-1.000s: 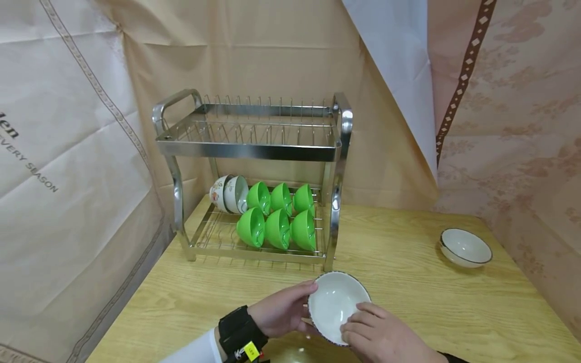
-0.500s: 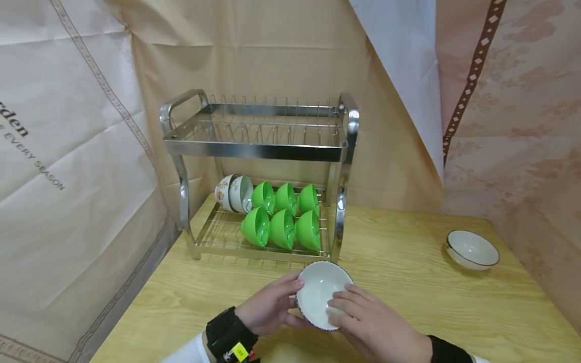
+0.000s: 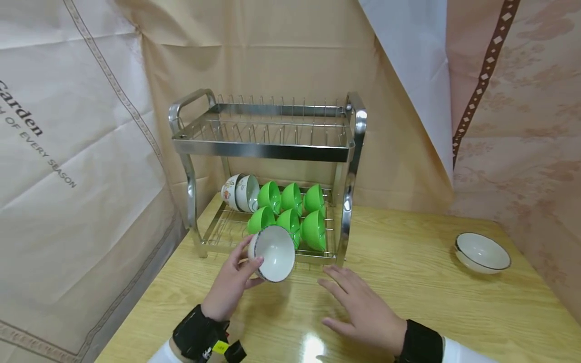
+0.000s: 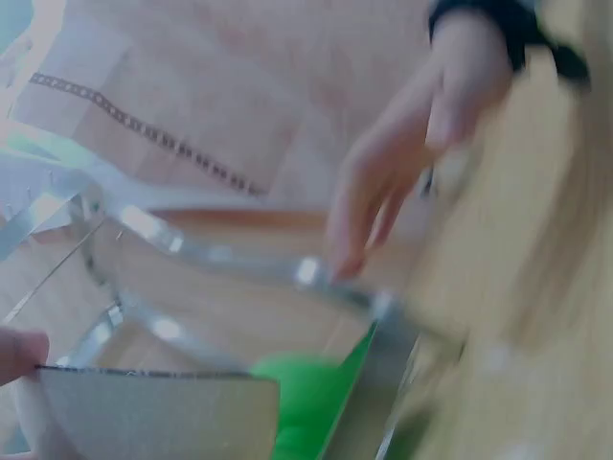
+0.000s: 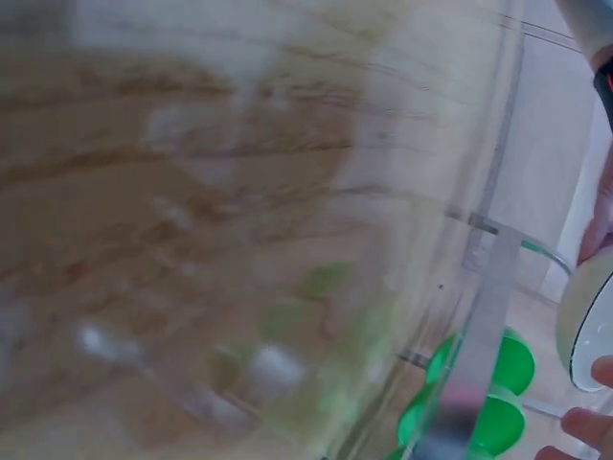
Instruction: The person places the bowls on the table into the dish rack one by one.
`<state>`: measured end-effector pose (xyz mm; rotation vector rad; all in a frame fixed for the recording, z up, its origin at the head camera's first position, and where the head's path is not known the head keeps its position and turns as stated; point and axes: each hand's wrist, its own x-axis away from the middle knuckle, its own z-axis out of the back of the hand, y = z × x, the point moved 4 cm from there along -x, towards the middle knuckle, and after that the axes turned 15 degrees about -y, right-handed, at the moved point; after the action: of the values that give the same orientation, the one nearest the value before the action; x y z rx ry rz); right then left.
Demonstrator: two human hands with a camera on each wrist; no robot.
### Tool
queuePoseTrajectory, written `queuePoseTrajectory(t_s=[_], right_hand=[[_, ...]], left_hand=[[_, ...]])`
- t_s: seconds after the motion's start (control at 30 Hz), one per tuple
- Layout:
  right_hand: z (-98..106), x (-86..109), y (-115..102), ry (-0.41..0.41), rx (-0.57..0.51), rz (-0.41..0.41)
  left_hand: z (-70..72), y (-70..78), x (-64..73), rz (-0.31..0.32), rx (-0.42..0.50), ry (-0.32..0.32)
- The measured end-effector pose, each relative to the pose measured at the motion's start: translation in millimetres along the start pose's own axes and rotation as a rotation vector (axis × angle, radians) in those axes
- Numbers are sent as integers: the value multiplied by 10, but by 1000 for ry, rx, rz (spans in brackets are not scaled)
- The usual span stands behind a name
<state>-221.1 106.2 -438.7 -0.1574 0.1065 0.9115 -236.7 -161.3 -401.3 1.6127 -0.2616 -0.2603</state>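
Note:
My left hand (image 3: 229,282) holds a white bowl (image 3: 278,254) with a dark rim by its left side, thumb at the rim and fingers behind. The bowl is tilted, its inside turned to the right, in front of the rack's lower shelf. My right hand (image 3: 363,312) hovers over the table to the right of the bowl, fingers spread, touching nothing. In the left wrist view the bowl (image 4: 158,412) shows at the bottom, and the right hand (image 4: 393,163) appears at upper right. Several green bowls (image 3: 313,231) stand on edge on the lower shelf of the metal dish rack (image 3: 263,149).
Two white flowered bowls (image 3: 247,193) stand at the left of the lower shelf. Another white dark-rimmed bowl (image 3: 482,252) sits at the right of the wooden table (image 3: 408,252). Cloth curtains (image 3: 281,65) hang behind and beside the table.
The left hand has carried the bowl up and left toward the rack, turning it sideways. The right hand has let go of the bowl and is now apart from it.

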Motion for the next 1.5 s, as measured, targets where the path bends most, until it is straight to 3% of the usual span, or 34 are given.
queuePoseTrajectory(t_s=[0.23,0.37,0.63,0.87,1.23,1.5], right_hand=[[-212,-94,12,-152,-36,-32],[-266,-130,4,-178,-20,-33],[-270,-134,-35,-202,-50,-24],[-246,-88,-75,-194,-42,-5],[-236,-9,-56,-175,-35,9],[-234,55,-42,-153,-34,20]], left_hand=[[426,119,-32,-22,-435,261],[578,103,-135,-28,-573,347],[702,16,-427,-19,-648,411],[753,-56,-615,21,-765,416],[816,-79,-785,65,-806,412],[897,-84,-818,91,-819,450]])
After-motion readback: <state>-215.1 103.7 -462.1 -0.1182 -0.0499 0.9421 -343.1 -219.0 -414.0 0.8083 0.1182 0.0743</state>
